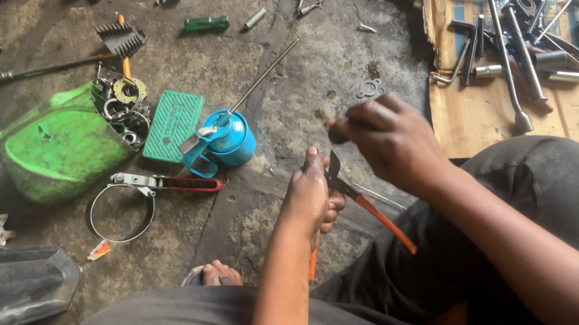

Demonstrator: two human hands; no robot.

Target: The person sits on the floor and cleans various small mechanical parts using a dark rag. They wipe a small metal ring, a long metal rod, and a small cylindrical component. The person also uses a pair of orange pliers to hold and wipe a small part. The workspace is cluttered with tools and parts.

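My left hand (310,200) grips a pair of pliers with orange handles (383,219), jaws pointing up near my thumb. Just above and to the right, my right hand (390,138) pinches a small dark part (338,132) between fingers and thumb, close to the pliers' jaws. A thin metal rod (375,196) runs beside the pliers. Both hands hover over the oily concrete floor (279,101), between my knees in dark trousers.
A blue oil can with a long spout (226,138), a green ridged plate (172,124), a green container of metal parts (61,147) and a red-handled strap wrench (144,192) lie left. Cardboard with wrenches and sockets (525,57) lies right. A small gasket (369,88) lies ahead.
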